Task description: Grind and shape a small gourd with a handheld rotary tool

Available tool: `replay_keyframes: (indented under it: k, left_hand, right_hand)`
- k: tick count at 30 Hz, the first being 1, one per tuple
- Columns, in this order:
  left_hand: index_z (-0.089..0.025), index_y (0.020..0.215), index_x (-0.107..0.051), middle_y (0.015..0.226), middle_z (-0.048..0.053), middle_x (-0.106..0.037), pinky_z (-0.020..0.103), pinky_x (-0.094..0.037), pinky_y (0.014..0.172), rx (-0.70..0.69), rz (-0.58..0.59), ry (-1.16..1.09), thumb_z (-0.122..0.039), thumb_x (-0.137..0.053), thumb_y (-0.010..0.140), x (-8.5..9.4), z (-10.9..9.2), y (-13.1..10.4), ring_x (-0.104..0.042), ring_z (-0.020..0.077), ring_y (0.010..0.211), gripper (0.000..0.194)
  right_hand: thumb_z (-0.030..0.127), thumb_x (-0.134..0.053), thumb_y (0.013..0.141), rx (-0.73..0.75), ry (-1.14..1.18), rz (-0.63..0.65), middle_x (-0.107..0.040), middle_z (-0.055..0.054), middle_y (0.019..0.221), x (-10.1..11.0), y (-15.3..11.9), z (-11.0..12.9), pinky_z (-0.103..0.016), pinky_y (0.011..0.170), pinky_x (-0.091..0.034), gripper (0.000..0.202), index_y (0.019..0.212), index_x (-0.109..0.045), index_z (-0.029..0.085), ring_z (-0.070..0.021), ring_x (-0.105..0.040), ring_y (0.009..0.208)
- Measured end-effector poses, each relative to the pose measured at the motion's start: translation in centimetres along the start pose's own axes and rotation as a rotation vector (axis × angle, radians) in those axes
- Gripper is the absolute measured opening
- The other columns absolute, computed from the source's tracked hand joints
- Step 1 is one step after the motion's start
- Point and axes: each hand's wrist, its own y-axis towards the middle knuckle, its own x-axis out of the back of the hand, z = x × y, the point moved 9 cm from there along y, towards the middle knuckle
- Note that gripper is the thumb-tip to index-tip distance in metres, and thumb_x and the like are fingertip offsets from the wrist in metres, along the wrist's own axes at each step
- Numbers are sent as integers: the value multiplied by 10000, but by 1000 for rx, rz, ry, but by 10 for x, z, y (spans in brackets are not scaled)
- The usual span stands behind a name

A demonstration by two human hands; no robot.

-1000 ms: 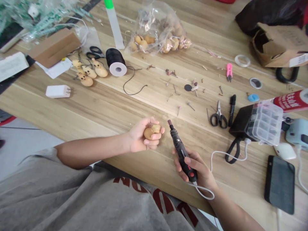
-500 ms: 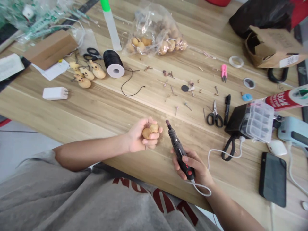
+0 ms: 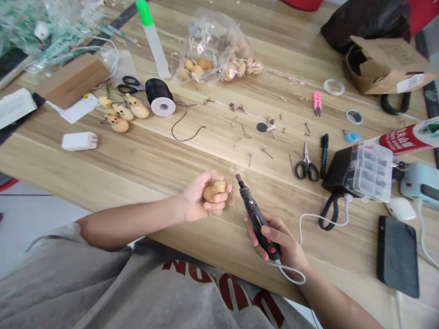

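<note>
A small tan gourd (image 3: 210,193) rests in my left hand (image 3: 197,199), its fingers wrapped round it near the table's front edge. My right hand (image 3: 279,240) grips a black rotary tool (image 3: 259,218), its thumb near the red button. A brownish grinding bit (image 3: 238,178) at the tool's tip points up and left, a little to the right of the gourd and apart from it. From the tool's lower end a white cable (image 3: 297,276) loops beside my right wrist. Whether the bit is spinning I cannot tell.
Loose bits (image 3: 269,124) lie scattered mid-table beyond my hands. To the right are scissors (image 3: 306,168), a marker (image 3: 324,156), a compartment case (image 3: 368,171) and a phone (image 3: 398,256). Farther left sit a black cord spool (image 3: 158,93), several painted gourds (image 3: 118,122) and a bag of gourds (image 3: 219,50).
The camera view has shifted slightly. My left hand still holds the gourd and my right hand the rotary tool, with nearly the same gap between them.
</note>
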Motion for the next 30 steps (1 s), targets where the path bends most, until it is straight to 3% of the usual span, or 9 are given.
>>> replay_keyframes:
  k: [7,15,22,30]
  left_hand:
    - [-137,615,-579,432,6,-505,168,-212,282,-1,-94,-31,-241,-279,987,-1,1,0,-274,46,238,490]
    - [-153,626,-554,410,3,-504,186,-142,284,-41,-138,35,-225,-223,1002,-4,-4,-4,-273,65,205,506]
    - [-168,589,-514,364,10,-456,196,-303,365,-188,-151,166,-211,-226,985,-4,-14,-4,-422,96,290,492]
    - [-160,664,-509,523,-19,-559,190,-281,285,-230,-167,271,-235,-370,935,-3,-15,-6,-449,76,264,314]
  right_hand:
    - [503,-709,835,8,-9,-63,-645,-14,627,4,-6,-1,-210,337,-230,434,1061,-680,134,-85,-466,364]
    - [562,-652,887,-25,-78,-90,-643,-51,645,6,-11,-4,-249,340,-295,408,794,-700,168,-101,-466,388]
    - [540,-622,929,31,-177,-40,-576,-30,544,2,-14,0,-248,337,-351,401,819,-708,165,-125,-503,392]
    - [442,-579,982,211,-309,-95,-594,-12,580,7,-20,9,-236,371,-378,293,1013,-731,193,-118,-490,444]
